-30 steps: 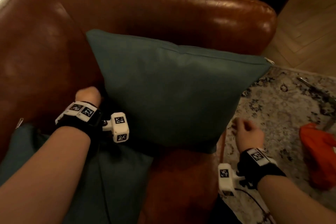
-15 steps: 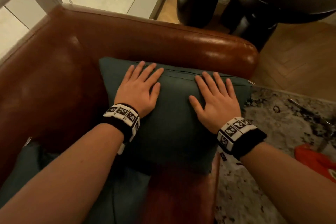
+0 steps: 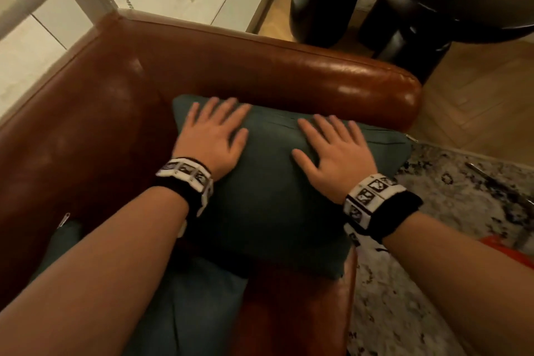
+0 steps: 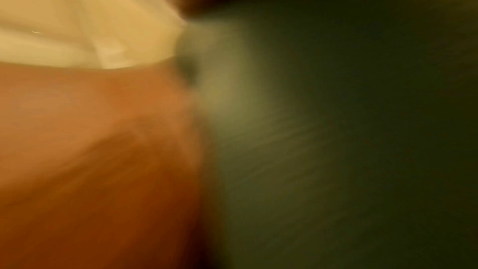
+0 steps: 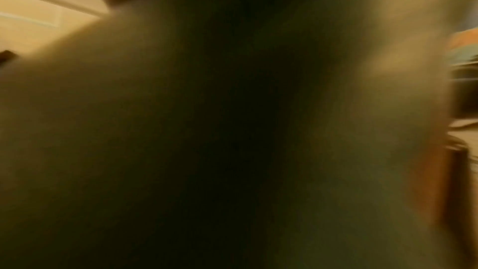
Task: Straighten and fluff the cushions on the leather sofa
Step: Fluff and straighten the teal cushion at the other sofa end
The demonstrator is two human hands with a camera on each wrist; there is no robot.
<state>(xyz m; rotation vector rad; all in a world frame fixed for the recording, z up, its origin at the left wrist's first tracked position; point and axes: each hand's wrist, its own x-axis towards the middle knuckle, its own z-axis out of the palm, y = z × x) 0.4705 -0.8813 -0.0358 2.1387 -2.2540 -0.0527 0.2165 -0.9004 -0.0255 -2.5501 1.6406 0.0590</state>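
As cushion (image 3: pixel 268 199) leans on sofa (image 3: pixel 260 72), L hand (image 3: pixel 212 139) & R hand (image 3: pixel 336 159) press it flat; fingers straight, gripping nothing.

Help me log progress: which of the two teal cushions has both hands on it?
The cushion against the armrest: left hand and right hand lie flat on it. The nearer cushion lies untouched.
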